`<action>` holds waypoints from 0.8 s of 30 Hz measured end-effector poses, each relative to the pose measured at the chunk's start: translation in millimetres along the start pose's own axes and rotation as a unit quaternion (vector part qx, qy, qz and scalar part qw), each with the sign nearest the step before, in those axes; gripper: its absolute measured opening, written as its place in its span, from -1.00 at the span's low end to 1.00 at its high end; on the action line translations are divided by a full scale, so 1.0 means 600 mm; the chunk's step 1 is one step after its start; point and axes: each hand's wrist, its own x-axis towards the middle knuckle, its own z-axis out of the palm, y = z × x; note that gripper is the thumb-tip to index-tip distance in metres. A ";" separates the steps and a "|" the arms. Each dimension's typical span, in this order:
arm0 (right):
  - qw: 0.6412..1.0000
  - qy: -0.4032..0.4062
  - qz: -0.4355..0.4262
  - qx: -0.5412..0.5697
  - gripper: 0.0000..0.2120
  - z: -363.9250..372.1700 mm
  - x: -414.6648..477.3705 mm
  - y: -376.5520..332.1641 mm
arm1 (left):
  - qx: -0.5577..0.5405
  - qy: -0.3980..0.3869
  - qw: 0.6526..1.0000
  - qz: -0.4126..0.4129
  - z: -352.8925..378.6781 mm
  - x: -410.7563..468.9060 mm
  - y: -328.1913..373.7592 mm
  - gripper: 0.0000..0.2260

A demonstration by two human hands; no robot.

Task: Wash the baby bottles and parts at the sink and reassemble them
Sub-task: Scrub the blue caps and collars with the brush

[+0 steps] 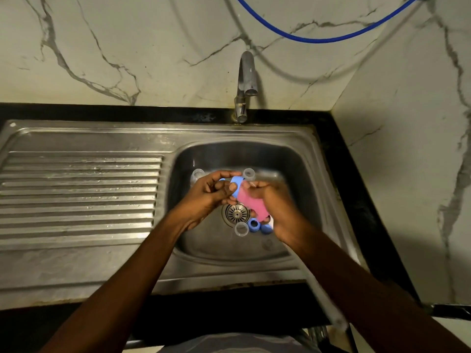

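Over the steel sink basin (300,174) my left hand (206,194) pinches a light blue bottle ring (235,183). My right hand (275,205) grips a pink sponge (248,203) and holds it against the ring. Clear bottle parts lie in the basin: one (249,174) behind the hands, one (197,174) at the back left, one (241,229) in front of the drain (236,212). A blue ring (254,224) and another blue part (266,229) lie by the drain under my right hand.
The tap (246,82) stands behind the basin with no water running. A ribbed draining board (79,194) stretches to the left. A marble wall rises behind and to the right, with a blue hose (318,39) hanging across it.
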 end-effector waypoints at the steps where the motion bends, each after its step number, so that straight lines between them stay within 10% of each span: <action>1: 0.993 -0.028 0.058 0.098 -0.76 -0.002 0.000 -0.002 | -0.013 0.011 1.000 0.004 0.002 0.000 -0.003 -0.63; 4: 0.993 -0.006 -0.091 -0.070 -0.89 -0.002 -0.007 0.008 | -0.026 0.016 0.999 -0.031 0.001 0.002 -0.004 -0.59; 6: 0.880 0.066 -0.307 -0.356 -0.85 -0.015 -0.008 0.026 | -0.011 0.010 0.998 -0.056 0.004 0.005 -0.003 -0.63; 8: 0.822 0.112 -0.318 -0.459 -0.79 -0.008 -0.015 0.037 | 0.021 0.009 0.999 -0.045 0.009 0.006 -0.007 -0.76; 11: 0.998 0.060 -0.005 -0.020 -0.91 0.001 -0.028 -0.003 | 0.045 0.014 0.999 0.005 0.015 -0.002 -0.018 -0.74; 14: 0.983 -0.023 0.108 0.149 -0.79 -0.017 -0.025 -0.018 | 0.054 0.008 0.998 0.038 0.014 -0.006 -0.013 -0.73; 16: 0.997 0.015 -0.078 0.000 -0.82 -0.008 -0.037 -0.008 | 0.030 0.003 0.999 0.029 0.019 -0.003 0.001 -0.70; 19: 0.836 0.131 -0.370 -0.383 -0.77 -0.007 -0.029 0.029 | 0.002 0.003 1.000 0.025 0.026 0.004 0.009 -0.67; 21: 0.899 0.104 -0.271 -0.328 -0.84 -0.010 -0.021 0.015 | 0.042 0.009 0.998 0.040 0.026 0.001 0.001 -0.69; 24: 0.996 -0.042 0.060 0.058 -0.80 -0.020 -0.026 -0.024 | 0.036 0.016 0.997 0.069 0.019 -0.013 -0.016 -0.69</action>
